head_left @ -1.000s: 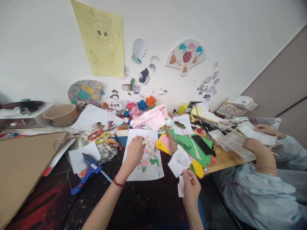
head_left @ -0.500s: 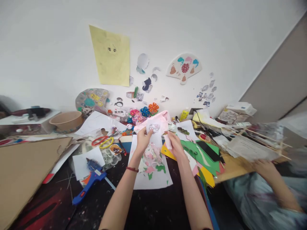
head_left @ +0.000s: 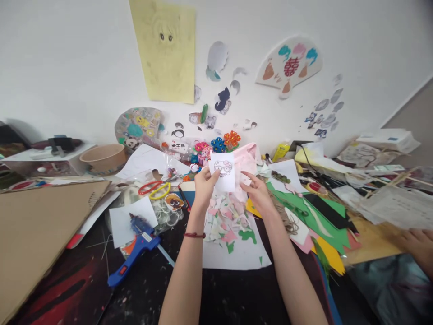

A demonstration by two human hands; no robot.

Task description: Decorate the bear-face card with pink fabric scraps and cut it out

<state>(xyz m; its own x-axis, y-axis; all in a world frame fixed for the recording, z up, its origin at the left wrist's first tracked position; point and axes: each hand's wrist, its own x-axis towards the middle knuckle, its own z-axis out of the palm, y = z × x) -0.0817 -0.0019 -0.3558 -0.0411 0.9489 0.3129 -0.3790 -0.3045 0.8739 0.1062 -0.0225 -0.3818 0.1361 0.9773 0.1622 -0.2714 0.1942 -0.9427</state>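
Observation:
My left hand pinches the left edge of a small white paper with a cartoon line drawing, held upright over the desk. Just right of that paper, my right hand has its fingers apart and nothing in it. Behind both lies a pink cloth-like piece. Below the hands, a white sheet bears a heap of pink, white and green paper scraps.
A blue glue gun, red and yellow scissors and brown cardboard lie left. Green paper with a black phone lies right. Another person's hand rests at the far right.
The view has shifted, with the scene sliding down at the wall. My right hand has let go of the small pale piece it held and opened. The drawing is now seen more fully.

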